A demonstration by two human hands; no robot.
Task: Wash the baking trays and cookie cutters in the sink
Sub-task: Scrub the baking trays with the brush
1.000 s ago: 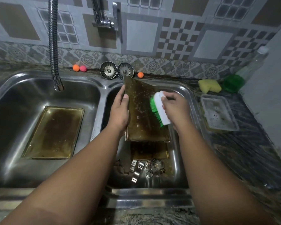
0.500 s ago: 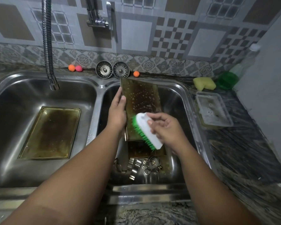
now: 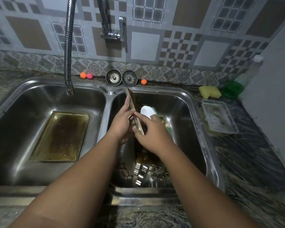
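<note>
Over the right basin [image 3: 196,129] I hold a greasy baking tray [image 3: 132,101] upright, turned edge-on to me. My left hand [image 3: 122,120] grips its left side. My right hand [image 3: 153,134] holds a white scrub brush [image 3: 146,111] with green bristles behind the tray, while its thumb and forefinger touch the tray's near edge. A second tray [image 3: 145,157] lies on the basin floor under my hands, with several metal cookie cutters [image 3: 141,172] in front of it. A third dirty tray [image 3: 59,137] lies flat in the left basin [image 3: 15,112].
A flexible tap hose [image 3: 69,46] hangs over the left basin. Two drain strainers [image 3: 121,77] and small coloured balls [image 3: 86,75] sit on the back ledge. On the right counter are a yellow sponge [image 3: 209,92], a green scrubber [image 3: 232,88] and a clear plastic tub [image 3: 219,116].
The held tray has turned from facing me to edge-on. My right hand with the brush has moved from the tray's face round to its edge and far side.
</note>
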